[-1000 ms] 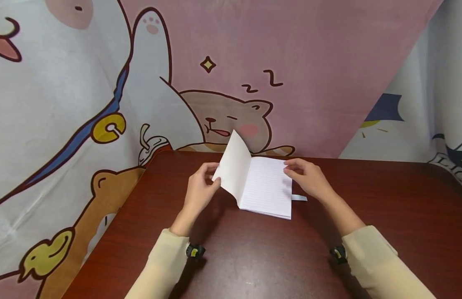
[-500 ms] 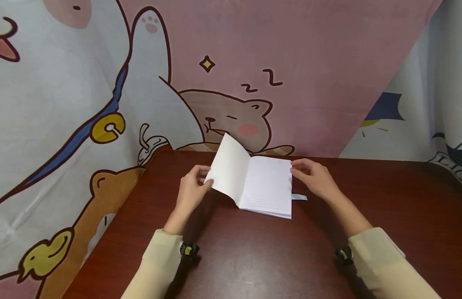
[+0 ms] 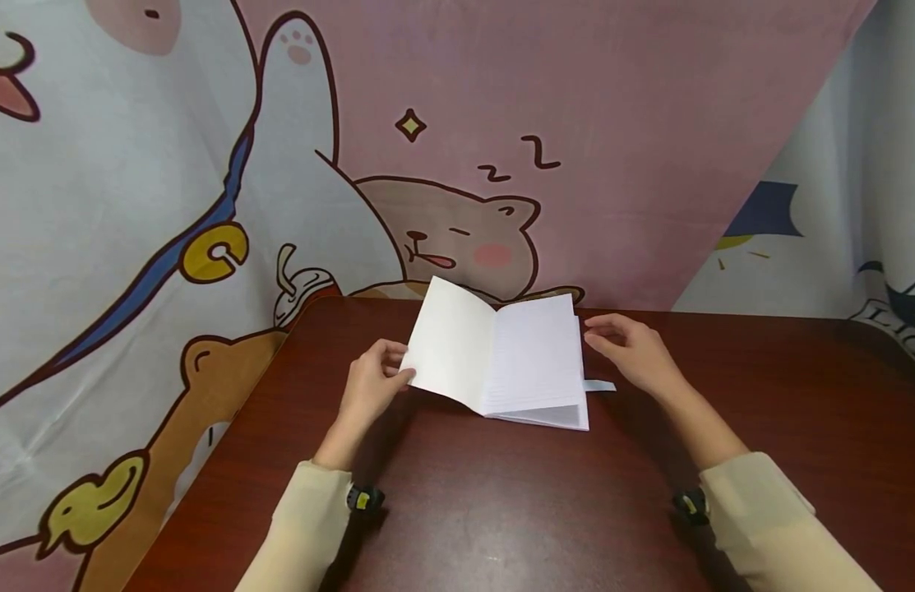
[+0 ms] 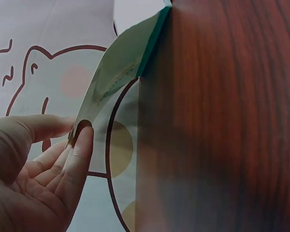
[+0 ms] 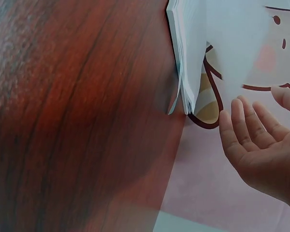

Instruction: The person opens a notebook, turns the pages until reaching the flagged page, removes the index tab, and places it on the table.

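An open notebook (image 3: pixel 534 353) with lined white pages lies on the table. Its cream front cover (image 3: pixel 453 345) is raised at a slant on the left. My left hand (image 3: pixel 368 382) pinches the cover's outer edge between thumb and fingers. The left wrist view shows the cover (image 4: pixel 116 67) bending up from a green spine, with my left hand (image 4: pixel 48 169) at its edge. A few pages on the right stand slightly lifted. Just off the right edge hovers my right hand (image 3: pixel 638 349); in the right wrist view, this hand (image 5: pixel 261 140) has loosely bent fingers and holds nothing.
A pale blue ribbon (image 3: pixel 600 386) sticks out from the notebook's right side. The dark red-brown table (image 3: pixel 501 501) meets a cartoon-printed cloth (image 3: pixel 612 148) along its back edge. Each wrist wears a small black device.
My left hand has moved left and down, laying the cover further open. My right hand has moved right, off the page edge. Some right-hand pages have risen a little.
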Demonstrator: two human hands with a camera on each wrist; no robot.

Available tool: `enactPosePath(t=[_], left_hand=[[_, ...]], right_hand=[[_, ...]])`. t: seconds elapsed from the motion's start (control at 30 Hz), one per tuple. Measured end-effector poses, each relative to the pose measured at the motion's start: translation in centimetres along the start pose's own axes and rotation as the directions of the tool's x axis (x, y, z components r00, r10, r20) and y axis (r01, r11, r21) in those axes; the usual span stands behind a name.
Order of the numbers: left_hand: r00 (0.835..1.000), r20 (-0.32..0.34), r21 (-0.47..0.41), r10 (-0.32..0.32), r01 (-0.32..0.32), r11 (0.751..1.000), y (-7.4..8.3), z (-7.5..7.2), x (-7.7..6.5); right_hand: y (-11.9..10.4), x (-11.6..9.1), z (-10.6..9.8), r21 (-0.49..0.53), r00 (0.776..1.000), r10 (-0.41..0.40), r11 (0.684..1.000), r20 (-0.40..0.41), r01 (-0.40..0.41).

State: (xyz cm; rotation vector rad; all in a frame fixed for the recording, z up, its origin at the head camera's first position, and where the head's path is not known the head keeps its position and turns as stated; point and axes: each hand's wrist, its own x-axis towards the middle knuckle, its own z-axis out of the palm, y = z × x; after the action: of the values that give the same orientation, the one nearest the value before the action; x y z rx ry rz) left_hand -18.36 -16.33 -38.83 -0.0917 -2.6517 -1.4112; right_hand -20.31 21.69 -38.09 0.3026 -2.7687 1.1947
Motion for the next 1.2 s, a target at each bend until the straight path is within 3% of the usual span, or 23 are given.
enactPosePath(t=[0.33, 0.73, 1.07, 1.2], left_hand=[[0.996, 0.057, 0.064, -0.065, 0.061, 0.996, -1.3, 0.0, -0.1], [0.980, 0.128, 0.089, -0.153, 0.142, 0.986, -2.0, 0.5, 0.0], [0.975, 0.151, 0.100, -0.162, 0.148, 0.984, -2.6, 0.9, 0.1], [0.976, 0.151, 0.061, -0.158, 0.150, 0.987, -2.7, 1.1, 0.1]], right_hand=[[0.1, -0.2, -0.2, -0.008, 1.000, 0.027, 1.000, 0.012, -0.027], [0.3, -0.3, -0.1, -0.007, 0.998, 0.052, 0.999, 0.019, -0.052], [0.4, -0.4, -0.1, -0.017, 0.999, 0.039, 0.999, 0.015, -0.039], [0.6, -0.3, 0.0, -0.022, 0.999, 0.044, 0.999, 0.016, -0.044]])
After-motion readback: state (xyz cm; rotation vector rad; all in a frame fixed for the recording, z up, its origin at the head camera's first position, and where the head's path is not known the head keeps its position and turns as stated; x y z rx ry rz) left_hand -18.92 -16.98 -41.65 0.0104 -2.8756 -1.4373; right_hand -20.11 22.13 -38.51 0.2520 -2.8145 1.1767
